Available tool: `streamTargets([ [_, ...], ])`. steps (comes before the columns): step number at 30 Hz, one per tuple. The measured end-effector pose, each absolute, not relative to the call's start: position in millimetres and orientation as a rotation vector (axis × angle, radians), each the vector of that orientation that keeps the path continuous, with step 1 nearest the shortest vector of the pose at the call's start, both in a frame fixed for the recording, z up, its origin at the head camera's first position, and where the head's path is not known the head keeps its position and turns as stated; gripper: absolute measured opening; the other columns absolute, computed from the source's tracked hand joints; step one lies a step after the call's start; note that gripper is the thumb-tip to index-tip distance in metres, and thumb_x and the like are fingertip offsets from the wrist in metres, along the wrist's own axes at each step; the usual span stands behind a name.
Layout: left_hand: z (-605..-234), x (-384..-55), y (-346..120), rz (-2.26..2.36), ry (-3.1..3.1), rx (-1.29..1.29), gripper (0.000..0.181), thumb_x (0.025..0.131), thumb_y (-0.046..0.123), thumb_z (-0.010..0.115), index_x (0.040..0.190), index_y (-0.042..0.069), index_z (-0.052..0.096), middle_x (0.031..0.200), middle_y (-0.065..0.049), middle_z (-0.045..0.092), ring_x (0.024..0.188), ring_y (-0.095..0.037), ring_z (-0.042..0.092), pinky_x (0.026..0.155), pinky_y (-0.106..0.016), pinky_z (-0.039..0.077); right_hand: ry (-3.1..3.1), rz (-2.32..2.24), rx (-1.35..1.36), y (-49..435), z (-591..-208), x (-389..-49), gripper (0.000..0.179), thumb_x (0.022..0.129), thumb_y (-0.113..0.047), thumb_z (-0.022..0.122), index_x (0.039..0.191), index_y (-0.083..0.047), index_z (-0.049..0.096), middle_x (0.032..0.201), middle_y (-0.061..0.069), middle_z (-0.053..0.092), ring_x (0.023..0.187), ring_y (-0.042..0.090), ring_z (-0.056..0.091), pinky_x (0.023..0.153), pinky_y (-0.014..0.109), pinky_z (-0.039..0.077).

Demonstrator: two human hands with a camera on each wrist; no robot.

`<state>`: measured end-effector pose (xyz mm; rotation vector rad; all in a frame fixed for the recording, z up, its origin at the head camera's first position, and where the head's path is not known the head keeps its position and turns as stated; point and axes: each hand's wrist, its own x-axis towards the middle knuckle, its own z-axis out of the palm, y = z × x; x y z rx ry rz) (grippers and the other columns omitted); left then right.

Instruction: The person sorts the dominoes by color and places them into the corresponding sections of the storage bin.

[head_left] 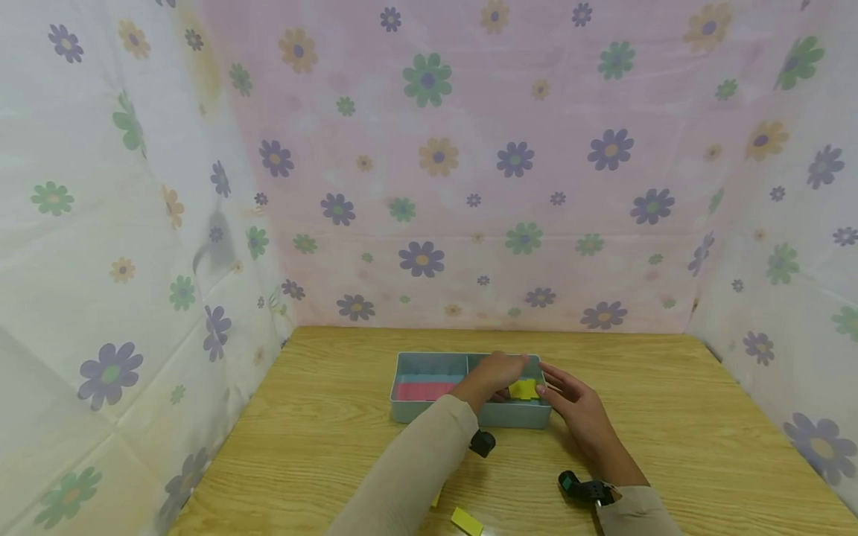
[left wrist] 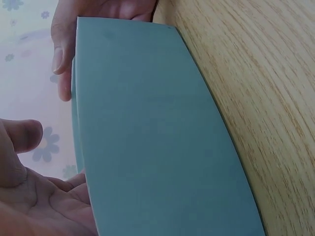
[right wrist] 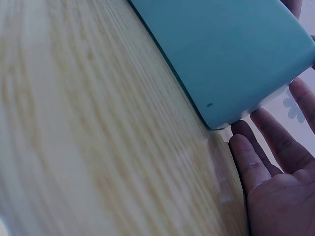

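A blue-grey divided box (head_left: pixel 429 412) stands on the wooden table. Over its right-hand compartment is my left hand (head_left: pixel 494 371), palm down, with fingers dipping inside beside yellow flat pieces (head_left: pixel 524 389). In the left wrist view, my left thumb (left wrist: pixel 24 135) stands away from the box, while the wall hides the fingertips. My right hand (head_left: pixel 590 420) is at the box's right end. Its straight fingers (right wrist: pixel 278 135) touch the end wall in the right wrist view, with the thumb at the rim.
Pink flat pieces (head_left: pixel 422 391) lie in the left compartment. A loose yellow piece (head_left: pixel 466 521) is on the table near the front, and another shows partly beside the left sleeve (head_left: pixel 415 461). Flower-patterned cloth (head_left: pixel 469 112) surrounds the table's back and sides.
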<state>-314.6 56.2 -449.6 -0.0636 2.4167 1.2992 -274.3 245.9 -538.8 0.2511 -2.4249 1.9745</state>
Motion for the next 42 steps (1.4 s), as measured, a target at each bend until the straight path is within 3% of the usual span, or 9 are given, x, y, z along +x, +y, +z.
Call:
streamTargets([
  [4,-447,-314,52,1.330,2.411,-0.045,0.071,0.102,0.058,0.054,0.149,0.006,0.052,0.112,-0.015,0.069,0.092,-0.032,0.068,0.086,-0.049,0.060,-2.433,1.973,0.241,246,-539,-274,0.065,0.102,-0.044,0.065,0.159,-0.023,0.044,0.164,0.012,0.040,0.150,0.034,0.040,0.098,0.012,0.048],
  [10,-438,-313,43,1.420,2.430,-0.045,0.068,0.102,0.054,0.057,0.147,0.003,0.055,0.131,-0.016,0.066,0.097,-0.034,0.071,0.083,-0.050,0.062,-2.450,1.960,0.215,245,-537,-273,0.066,0.100,-0.047,0.066,0.158,-0.024,0.044,0.164,0.010,0.041,0.149,0.033,0.041,0.101,0.016,0.050],
  [14,-432,-314,35,1.413,2.472,-0.017,0.066,0.103,0.054,0.056,0.142,0.001,0.057,0.122,-0.015,0.068,0.092,-0.032,0.071,0.078,-0.047,0.063,-2.463,1.947,0.200,246,-536,-273,0.067,0.100,-0.048,0.066,0.158,-0.025,0.044,0.163,0.008,0.042,0.149,0.032,0.042,0.103,0.020,0.051],
  [16,-429,-313,31,1.384,2.503,0.025,0.063,0.103,0.056,0.054,0.132,0.000,0.064,0.114,-0.013,0.070,0.092,-0.030,0.071,0.079,-0.045,0.063,-2.471,1.940,0.192,247,-535,-273,0.067,0.099,-0.049,0.066,0.158,-0.026,0.044,0.164,0.008,0.042,0.149,0.032,0.042,0.103,0.021,0.051],
  [21,-419,-305,17,1.391,2.536,0.095,0.051,0.102,0.059,0.054,0.112,0.010,0.064,0.100,-0.007,0.068,0.096,-0.032,0.070,0.085,-0.049,0.061,-2.485,1.932,0.167,248,-533,-273,0.068,0.098,-0.052,0.067,0.158,-0.029,0.045,0.164,0.007,0.041,0.149,0.031,0.042,0.106,0.026,0.052],
  [28,-416,-286,-6,1.389,2.536,0.268,0.046,0.100,0.063,0.055,0.116,0.020,0.061,0.097,-0.003,0.069,0.086,-0.029,0.070,0.081,-0.051,0.059,-2.494,1.930,0.150,248,-533,-273,0.069,0.097,-0.053,0.067,0.158,-0.030,0.045,0.164,0.007,0.041,0.149,0.031,0.042,0.107,0.028,0.052],
  [33,-419,-273,-21,1.444,2.510,0.371,0.040,0.102,0.055,0.060,0.117,0.018,0.063,0.102,0.001,0.069,0.083,-0.015,0.067,0.074,-0.041,0.061,-2.476,1.961,0.168,247,-536,-273,0.068,0.098,-0.051,0.067,0.158,-0.029,0.045,0.164,0.006,0.042,0.149,0.031,0.042,0.104,0.021,0.052],
  [37,-420,-262,-34,1.441,2.517,0.445,0.038,0.102,0.050,0.061,0.121,0.017,0.063,0.109,0.000,0.069,0.087,-0.014,0.068,0.072,-0.033,0.059,-2.469,1.950,0.191,247,-537,-273,0.067,0.098,-0.050,0.067,0.158,-0.028,0.045,0.164,0.007,0.041,0.150,0.031,0.042,0.102,0.018,0.051],
  [42,-425,-250,-51,1.446,2.532,0.523,0.038,0.102,0.047,0.063,0.123,0.016,0.065,0.115,0.001,0.067,0.099,-0.015,0.066,0.082,-0.035,0.059,-2.465,1.933,0.205,245,-538,-275,0.065,0.099,-0.049,0.066,0.158,-0.029,0.046,0.164,0.007,0.041,0.149,0.031,0.042,0.099,0.014,0.050],
])
